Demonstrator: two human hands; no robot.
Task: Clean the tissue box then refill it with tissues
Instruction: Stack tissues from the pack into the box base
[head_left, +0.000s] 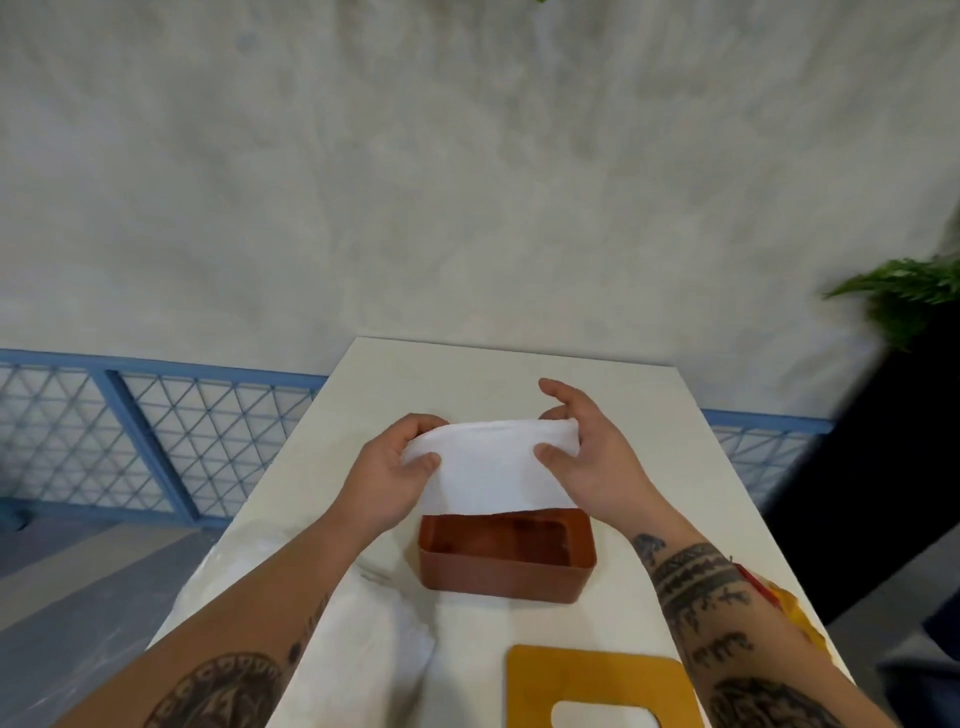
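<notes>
The stack of tissues (493, 467) is plain white. The tissue box (506, 571) is terracotta brown inside and out, and the lid (587, 680) mustard yellow. The bench (519, 374) is cream; the cloth (363, 649) on it is white. The left forearm (234, 675) and right forearm (696, 577) carry black tattoos, banded on the right. The railing (156, 415) is blue with triangular lattice, the plant (904, 291) green, the wall (467, 182) mottled grey.

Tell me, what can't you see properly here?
Head view:
- Tissue box far end: behind the tissues held by left hand and right hand.
- Yellow lid: cut off by bottom edge.
- Plant: blurred, cut by right edge.
- Yellow-red thing: mostly under right forearm.
</notes>
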